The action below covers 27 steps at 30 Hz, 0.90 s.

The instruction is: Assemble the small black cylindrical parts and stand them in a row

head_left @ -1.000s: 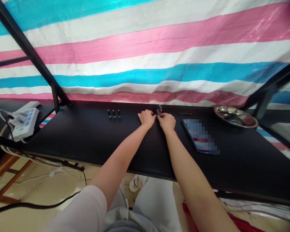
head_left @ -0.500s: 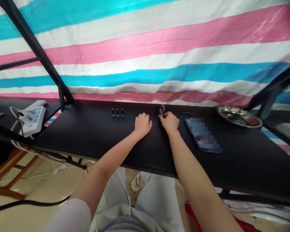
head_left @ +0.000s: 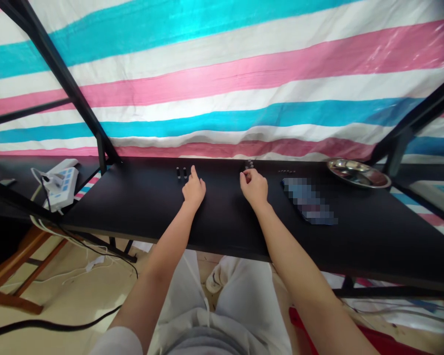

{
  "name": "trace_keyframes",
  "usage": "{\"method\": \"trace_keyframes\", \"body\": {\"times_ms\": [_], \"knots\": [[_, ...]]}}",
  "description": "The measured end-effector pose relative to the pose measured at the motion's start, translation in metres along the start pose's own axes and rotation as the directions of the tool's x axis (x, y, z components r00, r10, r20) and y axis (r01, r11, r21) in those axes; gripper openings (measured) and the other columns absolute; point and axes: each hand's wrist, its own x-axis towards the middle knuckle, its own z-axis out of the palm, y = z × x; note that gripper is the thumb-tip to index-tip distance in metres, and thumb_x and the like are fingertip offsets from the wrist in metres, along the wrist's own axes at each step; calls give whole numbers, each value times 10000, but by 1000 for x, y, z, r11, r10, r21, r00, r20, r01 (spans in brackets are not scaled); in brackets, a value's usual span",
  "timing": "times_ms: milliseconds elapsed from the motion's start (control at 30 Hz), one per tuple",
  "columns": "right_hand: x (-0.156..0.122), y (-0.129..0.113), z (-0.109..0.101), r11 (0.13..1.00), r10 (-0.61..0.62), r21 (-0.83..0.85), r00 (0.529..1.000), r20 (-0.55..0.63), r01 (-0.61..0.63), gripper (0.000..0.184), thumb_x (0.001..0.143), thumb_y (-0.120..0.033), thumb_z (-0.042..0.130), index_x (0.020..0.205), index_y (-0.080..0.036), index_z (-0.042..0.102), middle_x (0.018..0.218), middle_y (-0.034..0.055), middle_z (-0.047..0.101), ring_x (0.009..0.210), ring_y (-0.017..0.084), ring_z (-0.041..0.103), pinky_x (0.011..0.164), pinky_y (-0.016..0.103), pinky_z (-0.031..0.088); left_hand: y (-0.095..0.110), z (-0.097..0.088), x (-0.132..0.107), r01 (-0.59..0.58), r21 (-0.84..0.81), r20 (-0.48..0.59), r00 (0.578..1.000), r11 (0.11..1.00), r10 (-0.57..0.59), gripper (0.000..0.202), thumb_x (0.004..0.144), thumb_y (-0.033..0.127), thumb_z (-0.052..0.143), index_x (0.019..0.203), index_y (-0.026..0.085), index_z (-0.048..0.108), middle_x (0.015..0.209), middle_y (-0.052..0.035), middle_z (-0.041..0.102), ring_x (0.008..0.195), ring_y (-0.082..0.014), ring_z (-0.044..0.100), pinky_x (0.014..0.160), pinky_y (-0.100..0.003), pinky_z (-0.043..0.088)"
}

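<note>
My left hand [head_left: 193, 190] rests on the black table [head_left: 140, 207] beside two small black cylinders [head_left: 181, 172] standing upright. Its index finger sticks out at the spot where a third cylinder stood; the other fingers are curled, and that cylinder is hidden. My right hand [head_left: 254, 186] is closed in a pinch on a small cluster of grey pieces [head_left: 248, 164] held just above the table's far edge. A row of tiny dark pieces [head_left: 285, 171] lies to the right of it.
A phone [head_left: 309, 207] lies flat to the right of my right hand, with a metal dish [head_left: 357, 172] beyond it. A white power strip [head_left: 61, 182] with cables sits on the left. A striped tarp [head_left: 222, 88] hangs behind the table, flanked by black frame bars.
My left hand has left my right hand and slid left to the row of black cylinders. The right hand has stayed in place with the grey pieces.
</note>
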Motion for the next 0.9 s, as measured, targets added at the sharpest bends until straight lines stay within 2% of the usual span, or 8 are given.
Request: {"method": "trace_keyframes", "body": {"times_ms": [133,300,400,533,633,733,833,900], "knots": [[-11,-6,-2,997,-43,65,999,-19,44,255,821,-348,397,852,-166,573,624,33,558,620,178,513,626,290,351,-1,-2,8,50,74,34,998,996,-53,627,869,265,407,1432,197,140,1123,-145,585,857,-231,631,767,-327,462],[-16,-6,-3,995,-31,93,999,9,30,255,815,-352,402,851,-174,580,630,33,563,613,175,520,627,285,366,-5,-1,12,39,99,56,997,994,-45,643,880,252,386,1445,226,80,1066,-132,613,849,-231,632,765,-334,458],[-17,-5,-1,996,-17,93,999,39,13,252,816,-355,408,854,-177,582,644,36,571,616,174,527,617,278,366,-6,0,13,28,95,65,997,995,-34,610,878,246,384,1438,231,143,1048,-133,613,846,-240,631,759,-338,455],[-17,-6,-1,996,-11,89,997,76,5,245,822,-351,411,857,-181,584,639,30,570,604,166,524,611,272,363,-8,2,14,21,37,10,1000,999,-22,473,883,246,374,1353,214,334,1100,-146,586,847,-238,628,749,-332,448],[-17,-6,-2,996,-3,95,997,83,-5,244,821,-348,412,856,-183,589,651,32,579,613,168,527,617,273,367,-12,4,15,4,-74,-31,1000,997,-6,312,889,215,353,1175,222,478,1048,-118,605,830,-215,622,734,-315,437],[-18,-5,-1,992,8,123,996,88,-18,254,824,-352,410,862,-182,594,659,34,584,620,165,530,635,278,382,-15,9,13,-48,-291,-35,999,956,40,220,867,165,386,1047,223,500,866,-58,636,786,-174,608,729,-287,426],[-19,-4,3,978,-9,206,993,114,-14,259,819,-360,427,885,-177,597,656,28,578,621,159,531,656,282,406,-12,18,6,-117,-539,-37,993,834,116,170,840,142,422,984,209,484,728,3,608,671,-113,576,690,-236,420],[-20,-4,8,957,-64,289,986,154,17,278,813,-372,451,946,-170,590,683,27,582,625,154,531,668,287,426,-7,23,-1,-115,-658,16,986,745,166,143,831,147,431,956,202,474,693,27,585,563,-76,530,615,-201,409]]}}
